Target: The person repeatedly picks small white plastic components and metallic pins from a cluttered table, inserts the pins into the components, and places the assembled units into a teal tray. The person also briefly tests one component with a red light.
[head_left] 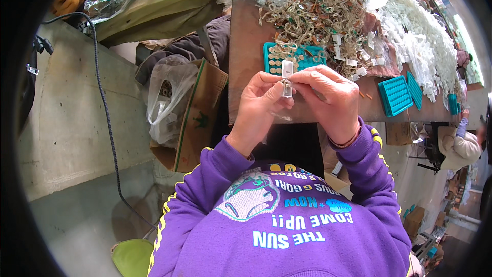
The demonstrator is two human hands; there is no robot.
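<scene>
Clear container (pixel 288 92) was held over worktop (pixel 248 36), long axis pointed ahead; clamped in fingers of left hand (pixel 261 100); white tag (pixel 288 67), beyond, was pinched at near end by right hand (pixel 330 95), equally near.

White tag (pixel 288 68): small, oblong, long side upright, small dark mark on face. Clear case (pixel 287 92): small, see-through, upright, just below tag, between left hand (pixel 262 101) and right hand (pixel 332 97). Join hidden.
</scene>
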